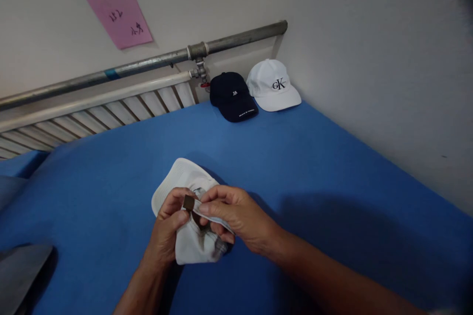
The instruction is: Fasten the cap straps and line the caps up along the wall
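A white baseball cap (195, 246) is held above the blue table (325, 157), its brim pointing up and to the left. My left hand (166, 229) grips the cap's back edge beside a dark brown metal-looking buckle (188, 202). Between the thumb and fingers of my right hand (236, 211) is the cap's white adjusting strap (214, 218), whose end meets the buckle. The cap's inside is mostly hidden by my hands.
A black cap (229, 91) and a white cap with dark letters (272, 81) stand at the far corner. Behind the table run a radiator (140, 108) and a metal pipe (151, 64). A pink paper (120, 17) hangs on the wall. Some dark flat object (24, 273) is at lower left.
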{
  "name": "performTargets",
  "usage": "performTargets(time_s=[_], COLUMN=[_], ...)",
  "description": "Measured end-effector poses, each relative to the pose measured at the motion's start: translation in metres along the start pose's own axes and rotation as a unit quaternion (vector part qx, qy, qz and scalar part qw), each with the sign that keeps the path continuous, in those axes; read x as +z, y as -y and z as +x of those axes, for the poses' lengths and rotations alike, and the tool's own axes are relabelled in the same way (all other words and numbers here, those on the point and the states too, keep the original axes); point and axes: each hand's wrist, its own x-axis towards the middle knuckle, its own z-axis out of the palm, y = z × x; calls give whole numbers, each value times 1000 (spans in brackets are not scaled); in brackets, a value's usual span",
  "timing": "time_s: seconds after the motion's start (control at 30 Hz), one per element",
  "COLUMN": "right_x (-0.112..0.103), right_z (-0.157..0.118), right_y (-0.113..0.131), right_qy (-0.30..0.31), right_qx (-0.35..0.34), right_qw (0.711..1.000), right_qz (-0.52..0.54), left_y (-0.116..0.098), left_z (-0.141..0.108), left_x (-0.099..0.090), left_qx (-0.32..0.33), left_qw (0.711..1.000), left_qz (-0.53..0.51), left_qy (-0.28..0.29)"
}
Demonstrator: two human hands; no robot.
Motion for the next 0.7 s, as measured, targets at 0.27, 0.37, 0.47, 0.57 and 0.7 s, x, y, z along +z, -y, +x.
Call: performTargets(time_s=[0.27,0.37,0.47,0.57,0.7], right_x=[-4,-7,-8,-10,-14], right_z=[1,1,1,1,5], right_y=[4,7,10,9,3], right_qy=[38,50,51,44,40], right_qx=[7,37,48,47,39], right_qw=[999,998,997,998,998], right_qz=[6,-8,-13,-9,1], left_y=[-1,-2,-4,-5,-10], left_z=[-1,-2,-2,-2,-5], left_x=[-3,-1,1,2,2], left_qx=[29,14,13,29,52], left_qw=[996,994,992,984,963], left_qz=[77,98,121,164,257], left_qy=[-33,-33,-43,-60,-69])
